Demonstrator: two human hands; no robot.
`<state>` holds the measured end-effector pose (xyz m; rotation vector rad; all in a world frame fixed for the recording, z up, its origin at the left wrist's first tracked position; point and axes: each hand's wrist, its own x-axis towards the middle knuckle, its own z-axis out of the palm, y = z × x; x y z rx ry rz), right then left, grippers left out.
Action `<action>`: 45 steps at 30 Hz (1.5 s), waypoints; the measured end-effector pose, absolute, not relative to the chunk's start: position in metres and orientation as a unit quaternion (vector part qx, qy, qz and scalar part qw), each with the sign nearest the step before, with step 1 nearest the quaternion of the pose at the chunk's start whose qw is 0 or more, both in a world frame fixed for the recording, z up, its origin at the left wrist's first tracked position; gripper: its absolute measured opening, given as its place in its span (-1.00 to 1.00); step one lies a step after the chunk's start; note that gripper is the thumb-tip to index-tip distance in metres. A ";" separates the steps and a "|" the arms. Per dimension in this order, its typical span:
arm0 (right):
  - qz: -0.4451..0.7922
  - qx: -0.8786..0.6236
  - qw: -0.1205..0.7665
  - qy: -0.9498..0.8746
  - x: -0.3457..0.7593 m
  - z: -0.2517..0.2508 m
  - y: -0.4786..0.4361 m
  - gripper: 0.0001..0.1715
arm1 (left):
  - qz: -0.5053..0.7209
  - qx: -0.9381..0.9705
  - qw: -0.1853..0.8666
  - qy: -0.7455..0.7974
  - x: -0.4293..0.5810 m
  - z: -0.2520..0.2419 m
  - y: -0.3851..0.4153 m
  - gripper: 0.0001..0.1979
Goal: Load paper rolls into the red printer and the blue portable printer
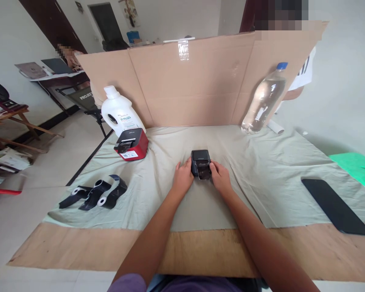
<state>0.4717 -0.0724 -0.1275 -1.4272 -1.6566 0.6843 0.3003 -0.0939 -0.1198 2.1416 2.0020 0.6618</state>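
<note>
A small black label printer [200, 155] sits on the cloth straight in front of me, with a strip of dark, shiny film [203, 171] hanging from its front. My left hand [183, 176] is closed against the printer's left side. On the opposite side, my right hand [220, 175] grips the printer near the film, thumb at its edge. Further left stands a red and black printer [136, 147], which also has dark film at its front. Several rolls of black film [111, 196] with white cores lie at the left, partly unwound.
A cardboard panel [185, 87] rises behind the cloth [182, 138]. A white jug [121, 111] and a clear bottle with a blue cap [264, 101] stand before it. At right lie a black phone [336, 206] and green plastic [355, 168]. People are beyond the panel.
</note>
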 end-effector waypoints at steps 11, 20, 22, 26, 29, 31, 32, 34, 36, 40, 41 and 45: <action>0.262 -0.572 0.405 -0.664 0.472 -0.128 -0.071 -0.40 | 0.216 0.712 0.081 0.664 0.303 -0.114 -0.094 -0.30; 0.271 -0.569 0.403 -0.663 0.472 -0.126 -0.072 -0.39 | 0.229 0.711 0.079 0.660 0.302 -0.118 -0.092 -0.33; 0.276 -0.568 0.404 -0.662 0.472 -0.124 -0.072 -0.39 | 0.229 0.709 0.080 0.662 0.302 -0.118 -0.092 -0.32; 0.282 -0.560 0.413 -0.661 0.474 -0.123 -0.072 -0.39 | 0.244 0.700 0.088 0.665 0.302 -0.120 -0.092 -0.31; 0.284 -0.562 0.426 -0.650 0.473 -0.124 -0.072 -0.40 | 0.289 0.675 0.119 0.669 0.301 -0.121 -0.092 -0.37; 0.276 -0.560 0.435 -0.649 0.471 -0.125 -0.072 -0.39 | 0.333 0.648 0.140 0.670 0.301 -0.122 -0.091 -0.46; 0.270 -0.555 0.441 -0.652 0.470 -0.126 -0.071 -0.38 | 0.351 0.637 0.150 0.670 0.301 -0.121 -0.091 -0.50; 0.265 -0.531 0.450 -0.667 0.467 -0.126 -0.069 -0.37 | 0.371 0.628 0.167 0.664 0.301 -0.121 -0.091 -0.52; 0.271 -0.509 0.454 -0.680 0.465 -0.126 -0.066 -0.35 | 0.379 0.627 0.182 0.656 0.300 -0.122 -0.091 -0.49; 0.312 -0.505 0.455 -0.664 0.465 -0.127 -0.063 -0.26 | 0.388 0.621 0.202 0.650 0.298 -0.125 -0.091 -0.48; 0.323 -0.507 0.457 -0.655 0.466 -0.127 -0.062 -0.22 | 0.388 0.620 0.204 0.650 0.297 -0.125 -0.091 -0.47; 0.366 -0.487 0.468 -0.640 0.466 -0.121 -0.052 -0.13 | 0.389 0.622 0.207 0.648 0.297 -0.125 -0.091 -0.47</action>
